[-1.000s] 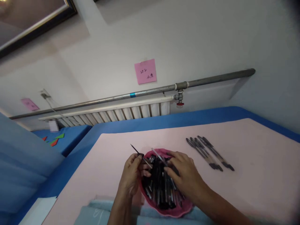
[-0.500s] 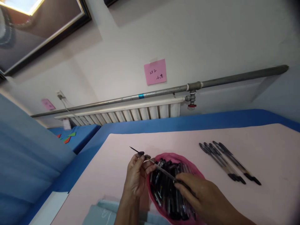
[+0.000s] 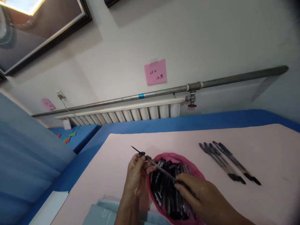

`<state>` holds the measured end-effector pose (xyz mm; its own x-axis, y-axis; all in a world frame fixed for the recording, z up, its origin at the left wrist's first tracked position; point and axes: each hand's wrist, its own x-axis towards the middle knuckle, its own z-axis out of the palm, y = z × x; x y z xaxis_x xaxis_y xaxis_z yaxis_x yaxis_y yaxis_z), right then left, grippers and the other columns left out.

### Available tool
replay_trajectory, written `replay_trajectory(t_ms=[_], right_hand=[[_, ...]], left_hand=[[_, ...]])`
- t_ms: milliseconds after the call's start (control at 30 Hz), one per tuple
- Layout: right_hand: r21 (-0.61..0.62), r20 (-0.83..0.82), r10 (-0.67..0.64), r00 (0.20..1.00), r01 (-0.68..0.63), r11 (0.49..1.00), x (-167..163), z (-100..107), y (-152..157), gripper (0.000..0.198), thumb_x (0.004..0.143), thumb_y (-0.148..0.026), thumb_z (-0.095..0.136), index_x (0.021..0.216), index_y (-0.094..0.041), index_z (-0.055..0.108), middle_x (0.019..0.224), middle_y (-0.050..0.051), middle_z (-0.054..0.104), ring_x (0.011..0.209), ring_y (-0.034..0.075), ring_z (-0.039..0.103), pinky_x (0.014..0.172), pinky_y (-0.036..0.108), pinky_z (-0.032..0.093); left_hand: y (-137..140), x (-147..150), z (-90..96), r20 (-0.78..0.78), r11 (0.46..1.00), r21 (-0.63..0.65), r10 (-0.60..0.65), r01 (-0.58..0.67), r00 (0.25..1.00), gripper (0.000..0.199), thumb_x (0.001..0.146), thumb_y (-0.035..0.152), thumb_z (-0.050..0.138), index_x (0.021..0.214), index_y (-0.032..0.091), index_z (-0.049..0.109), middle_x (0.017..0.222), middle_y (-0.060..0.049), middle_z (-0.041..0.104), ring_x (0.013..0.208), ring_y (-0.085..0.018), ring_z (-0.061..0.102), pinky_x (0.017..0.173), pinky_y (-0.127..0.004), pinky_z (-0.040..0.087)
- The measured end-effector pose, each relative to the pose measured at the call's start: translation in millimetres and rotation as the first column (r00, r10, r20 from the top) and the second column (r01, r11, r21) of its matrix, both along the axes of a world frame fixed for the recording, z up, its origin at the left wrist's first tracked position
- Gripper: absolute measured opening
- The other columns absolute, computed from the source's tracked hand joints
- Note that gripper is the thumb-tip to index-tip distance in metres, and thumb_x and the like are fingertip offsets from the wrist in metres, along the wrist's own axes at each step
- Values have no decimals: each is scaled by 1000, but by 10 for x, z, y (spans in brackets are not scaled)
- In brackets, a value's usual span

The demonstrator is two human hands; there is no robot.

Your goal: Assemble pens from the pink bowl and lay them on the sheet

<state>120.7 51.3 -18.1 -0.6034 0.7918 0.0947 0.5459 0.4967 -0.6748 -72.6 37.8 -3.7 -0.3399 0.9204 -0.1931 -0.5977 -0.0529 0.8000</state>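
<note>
A pen with a clear barrel [image 3: 161,169] slants between my two hands, above a pink basket [image 3: 152,196]. My left hand [image 3: 137,172] pinches its far end between thumb and fingers. A thin dark tip [image 3: 136,149] sticks out beyond those fingertips; whether it is a refill or part of the pen's point I cannot tell. Around the dark near end my right hand [image 3: 199,190] is closed, hiding part of it. Under both hands, many black and clear pens [image 3: 171,193] fill the basket.
Several capped pens [image 3: 225,162] lie in a slanted row on the pink tabletop sheet [image 3: 264,150], right of the basket. Light blue folded cloth [image 3: 103,212] is at the lower front. White paper [image 3: 50,207] lies at the left edge. Behind the blue table edge [image 3: 187,120] stands a radiator [image 3: 140,114].
My left hand and the pen's thin tip have shifted very slightly to the right. The right hand, basket and row of pens look the same.
</note>
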Motion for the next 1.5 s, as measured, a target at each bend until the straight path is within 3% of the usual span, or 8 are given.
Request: replay_trajectory(t_ms=[267, 533, 733, 900, 1033, 1333, 1433, 1500], right_hand=[[-31, -18, -10, 1000, 9, 999, 12, -29, -16, 19, 89, -33, 42, 82, -25, 57, 73, 1, 64, 65, 19, 60, 58, 34, 48], [-157, -168, -53, 984, 26, 987, -47, -44, 13, 15, 85, -33, 48, 79, -25, 60, 75, 1, 65, 71, 20, 61, 64, 34, 48], [-272, -271, -110, 956, 33, 962, -55, 47, 21, 13, 81, -29, 53, 79, -25, 64, 81, 1, 66, 80, 20, 62, 74, 37, 48], [-283, -286, -110, 952, 26, 959, -42, 17, 21, 10, 80, -26, 54, 79, -25, 64, 81, 0, 66, 79, 19, 62, 73, 35, 48], [-336, -357, -141, 923, 14, 942, -41, 44, 31, 13, 81, -29, 52, 85, -25, 64, 82, 0, 67, 76, 19, 63, 69, 33, 49], [-286, -375, -170, 911, 60, 956, -45, 113, 28, 15, 78, -31, 54, 84, -24, 66, 82, 0, 69, 78, 19, 64, 72, 33, 50], [-326, -404, -255, 879, 122, 938, 26, 149, 28, 20, 77, -36, 54, 87, -23, 65, 80, 0, 69, 75, 19, 63, 69, 32, 51], [-339, -407, -292, 865, 154, 928, 91, 140, 19, 22, 76, -39, 55, 87, -22, 64, 78, 1, 68, 74, 19, 63, 67, 30, 51]], left_hand=[[-26, -22, -4, -121, 999, 9, -30, 32, 992, 23, 69, 24, 70, 78, 15, 50, 71, -1, 63, 61, -12, 63, 56, -23, 53], [-53, 73, -9, -238, 959, -7, -276, 282, 931, 20, 74, 30, 65, 80, 13, 58, 70, -4, 63, 64, -13, 61, 56, -23, 50], [-52, 3, -15, -312, 987, 48, -131, 153, 941, 21, 78, 35, 61, 80, 14, 60, 57, 4, 54, 49, -6, 49, 48, -19, 39], [-91, -28, 3, -456, 962, -13, -249, 273, 855, 18, 77, 33, 61, 76, 15, 59, 53, 5, 50, 47, -7, 46, 48, -20, 37], [-96, -76, 21, -484, 983, -19, -170, 185, 858, 32, 77, 37, 60, 101, 16, 59, 65, 4, 55, 48, -7, 47, 48, -21, 37], [-92, 14, 10, -532, 978, 5, -176, 210, 828, 23, 80, 37, 55, 91, 17, 59, 57, 6, 47, 45, -6, 38, 45, -20, 31], [-116, -59, 24, -637, 958, -90, -265, 271, 724, 16, 77, 30, 56, 87, 17, 60, 59, 5, 48, 48, -7, 41, 48, -21, 32], [-141, -109, 35, -775, 931, -183, -334, 315, 536, 7, 72, 20, 57, 77, 17, 61, 63, 3, 52, 57, -10, 46, 55, -23, 35]])
